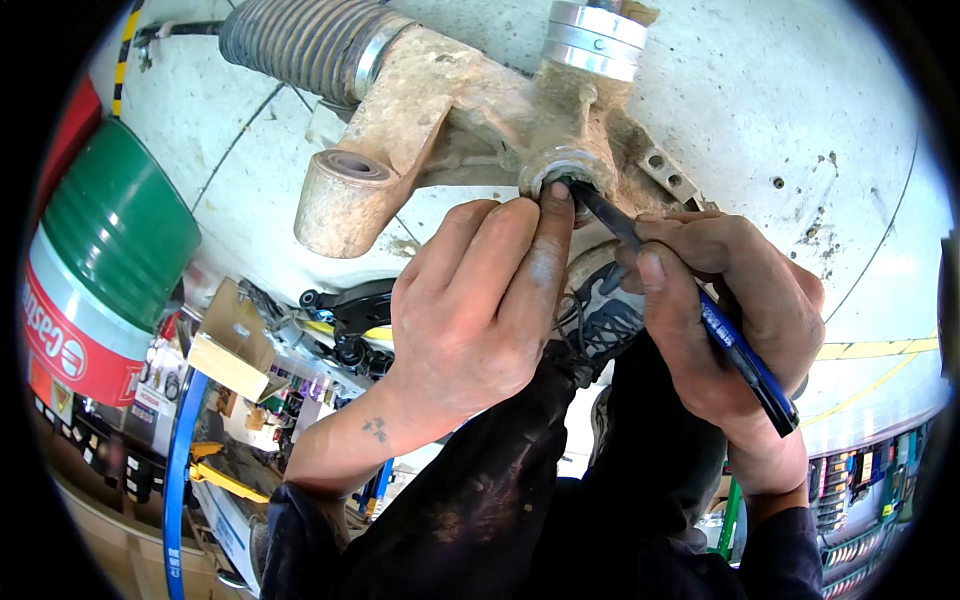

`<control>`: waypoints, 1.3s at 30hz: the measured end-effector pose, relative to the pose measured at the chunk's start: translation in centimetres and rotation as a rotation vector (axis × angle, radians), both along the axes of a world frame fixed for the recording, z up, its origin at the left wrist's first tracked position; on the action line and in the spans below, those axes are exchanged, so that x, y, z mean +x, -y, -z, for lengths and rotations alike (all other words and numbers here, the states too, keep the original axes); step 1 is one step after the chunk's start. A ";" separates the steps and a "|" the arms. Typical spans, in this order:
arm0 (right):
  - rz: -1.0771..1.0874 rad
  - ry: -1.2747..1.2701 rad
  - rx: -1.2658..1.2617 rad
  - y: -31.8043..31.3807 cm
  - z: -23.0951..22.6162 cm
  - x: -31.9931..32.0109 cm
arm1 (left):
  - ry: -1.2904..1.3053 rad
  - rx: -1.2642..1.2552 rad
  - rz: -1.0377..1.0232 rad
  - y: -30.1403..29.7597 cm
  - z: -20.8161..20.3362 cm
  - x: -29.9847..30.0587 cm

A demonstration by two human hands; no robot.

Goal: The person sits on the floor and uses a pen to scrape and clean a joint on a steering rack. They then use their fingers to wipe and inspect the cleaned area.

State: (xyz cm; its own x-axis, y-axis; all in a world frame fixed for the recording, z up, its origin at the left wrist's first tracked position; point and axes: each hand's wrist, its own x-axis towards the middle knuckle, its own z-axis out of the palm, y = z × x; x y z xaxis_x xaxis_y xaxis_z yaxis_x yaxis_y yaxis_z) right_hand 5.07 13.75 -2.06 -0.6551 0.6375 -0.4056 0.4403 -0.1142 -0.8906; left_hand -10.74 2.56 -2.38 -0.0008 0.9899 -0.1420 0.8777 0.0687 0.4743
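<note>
A dirty, mud-coated steering rack housing (490, 90) lies before me, with a ribbed rubber boot (300, 48) at its far left. My left hand (470, 300) is at the round opening (567, 163) on its near side. The index fingertip presses at the opening's edge and the other fingers are curled; whatever they may pinch is hidden. My right hand (740, 310) is closed round a slim tool with a blue and black handle (738, 348). Its dark shaft slants into the opening beside my left fingertip. The tip is hidden inside.
A bushing sleeve (345, 195) juts out left, and a silver cap (596, 42) tops the housing. My shoe (608, 318) is just below. A green, white and red drum (100, 260), an open cardboard box (235, 340) and a black arm-shaped part (360, 305) lie left.
</note>
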 end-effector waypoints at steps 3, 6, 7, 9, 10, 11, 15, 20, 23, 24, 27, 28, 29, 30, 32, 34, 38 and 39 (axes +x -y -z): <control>0.004 -0.024 -0.027 0.2 -0.1 0.0 | -0.007 -0.013 0.011 -0.1 -0.2 0.0; -0.020 -0.013 -0.008 0.0 -0.2 0.0 | -0.015 -0.020 0.025 -0.1 -0.3 0.1; -0.017 -0.013 0.005 0.0 -0.1 0.0 | -0.017 -0.023 0.028 -0.2 -0.3 0.1; -0.011 -0.011 0.029 0.2 0.0 0.0 | -0.041 -0.019 0.059 -0.3 -0.3 0.0; -0.008 -0.020 0.031 0.3 0.1 0.0 | -0.053 -0.017 0.075 -0.3 -0.3 -0.1; -0.010 -0.021 0.022 0.3 0.1 0.1 | -0.068 -0.015 0.094 -0.4 -0.3 -0.1; -0.026 0.003 -0.019 -0.3 -0.3 0.0 | -0.131 -0.064 0.181 -1.2 -1.1 -0.2; -0.003 -0.018 -0.022 -0.8 -0.8 0.5 | -0.101 -0.164 0.221 -2.2 -2.0 -0.4; 0.028 -0.007 -0.071 -0.6 -1.2 0.9 | -0.074 -0.113 0.207 -2.3 -1.5 -0.6; 0.025 -0.005 -0.058 -0.6 -1.0 0.8 | -0.080 -0.103 0.213 -2.3 -1.4 -0.6; 0.000 -0.027 0.022 -0.4 -0.5 0.7 | -0.092 -0.108 0.219 -2.4 -1.7 -0.6; -0.021 -0.026 0.044 -0.5 -0.4 0.7 | -0.095 -0.116 0.220 -2.5 -1.7 -0.6; -0.030 -0.024 0.056 -0.5 -0.3 0.7 | -0.097 -0.120 0.221 -2.4 -1.8 -0.6; -0.039 -0.022 0.070 -0.5 -0.2 0.6 | -0.098 -0.124 0.222 -2.4 -1.8 -0.6; -0.034 -0.014 0.067 -0.4 -0.1 0.6 | -0.097 -0.134 0.224 -2.3 -1.8 -0.6; -0.028 -0.007 0.037 -0.4 -0.2 0.5 | -0.092 -0.147 0.227 -2.2 -1.9 -0.7; -0.033 0.024 0.035 -0.5 -0.1 0.2 | -0.093 -0.147 0.245 -2.0 -1.7 -1.0; -0.027 0.032 0.022 -0.5 -0.1 0.3 | -0.094 -0.150 0.250 -2.0 -1.8 -1.0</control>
State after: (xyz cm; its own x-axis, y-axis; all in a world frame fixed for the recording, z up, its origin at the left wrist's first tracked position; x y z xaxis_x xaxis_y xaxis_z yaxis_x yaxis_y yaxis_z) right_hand 5.33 14.23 -1.92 -0.6590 0.6287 -0.4129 0.4716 -0.0823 -0.8780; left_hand -11.70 4.58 -0.56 0.2204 0.9289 -0.2977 0.9158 -0.0920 0.3909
